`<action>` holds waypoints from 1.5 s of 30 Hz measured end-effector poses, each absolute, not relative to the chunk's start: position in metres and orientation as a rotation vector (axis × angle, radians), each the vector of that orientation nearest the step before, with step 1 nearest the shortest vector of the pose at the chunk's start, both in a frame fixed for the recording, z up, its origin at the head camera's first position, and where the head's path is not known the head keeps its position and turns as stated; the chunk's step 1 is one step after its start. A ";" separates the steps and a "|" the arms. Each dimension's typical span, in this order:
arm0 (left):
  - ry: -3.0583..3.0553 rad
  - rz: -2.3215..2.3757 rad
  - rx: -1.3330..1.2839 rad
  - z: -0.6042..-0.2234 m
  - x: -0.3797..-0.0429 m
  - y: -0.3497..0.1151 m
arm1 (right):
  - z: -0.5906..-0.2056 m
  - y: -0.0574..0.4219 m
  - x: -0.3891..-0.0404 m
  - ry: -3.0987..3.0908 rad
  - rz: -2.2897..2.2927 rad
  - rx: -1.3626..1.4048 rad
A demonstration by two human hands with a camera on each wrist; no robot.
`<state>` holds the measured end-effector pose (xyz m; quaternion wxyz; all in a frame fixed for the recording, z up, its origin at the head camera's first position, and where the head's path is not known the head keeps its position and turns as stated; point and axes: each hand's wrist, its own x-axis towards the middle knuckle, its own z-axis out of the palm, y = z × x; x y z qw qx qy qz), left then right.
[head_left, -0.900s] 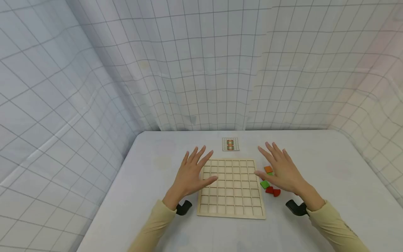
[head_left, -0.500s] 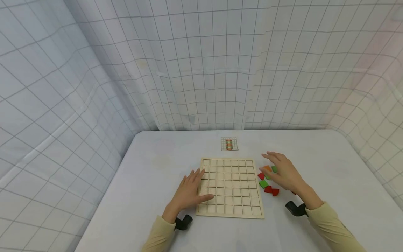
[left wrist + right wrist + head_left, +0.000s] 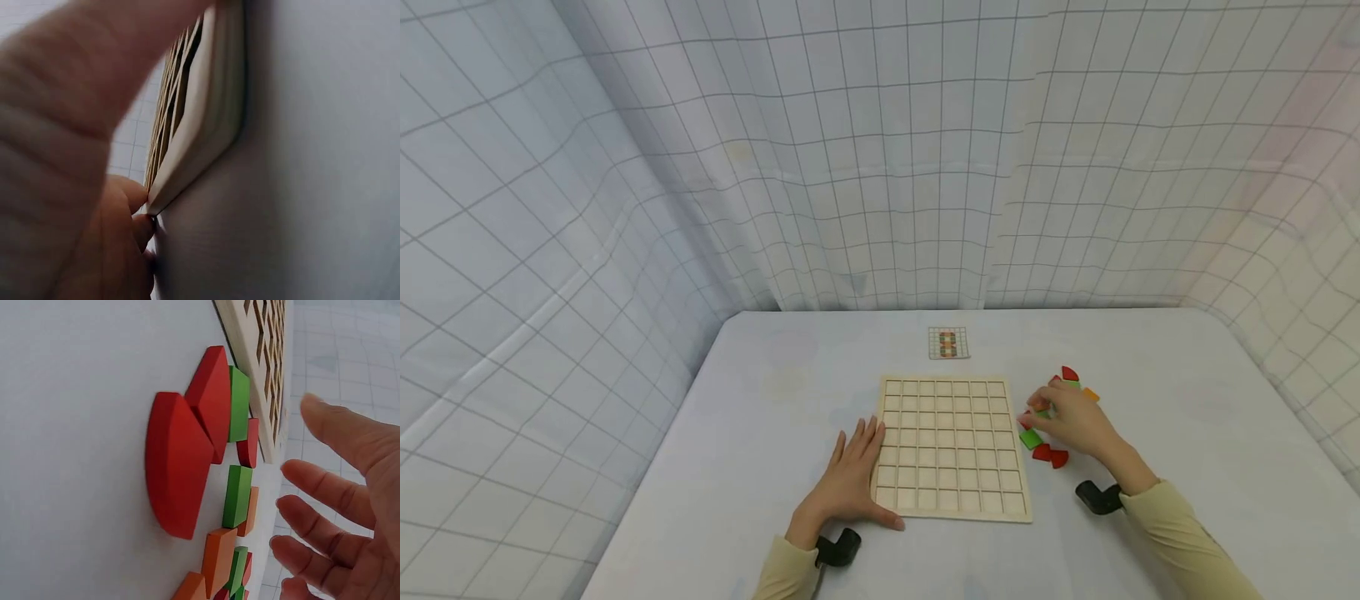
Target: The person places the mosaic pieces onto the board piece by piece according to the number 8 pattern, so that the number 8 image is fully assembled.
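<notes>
A pale wooden board [image 3: 947, 446] with a grid of square cells lies flat on the white table. My left hand [image 3: 844, 483] rests against its near left corner, fingers straight along the left side and thumb by the front edge. In the left wrist view, the fingertips touch the board's rim [image 3: 181, 144]. My right hand [image 3: 1077, 421] hovers over loose coloured blocks beside the board, fingers relaxed and apart, holding nothing. Red rounded blocks [image 3: 178, 462], green blocks [image 3: 239, 497] and orange blocks [image 3: 219, 556] show in the right wrist view. The hand hides some in the head view.
Behind the board lies a small card [image 3: 948, 343] printed with a grid and a coloured pattern. White gridded curtains [image 3: 880, 167] enclose the table [image 3: 760, 433] at the back and sides. A black wrist mount [image 3: 1099, 497] hangs below the right wrist.
Both hands have come down from above the table. My left hand has moved back toward the board's near left corner. My right hand has lowered over the blocks, with its fingers drawn closer together.
</notes>
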<state>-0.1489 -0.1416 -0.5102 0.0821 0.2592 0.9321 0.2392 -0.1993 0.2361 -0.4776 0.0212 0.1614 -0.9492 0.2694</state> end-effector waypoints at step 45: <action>3.012 0.483 0.804 -0.527 -0.144 -0.137 | -0.481 0.223 -0.208 -3.088 0.983 0.091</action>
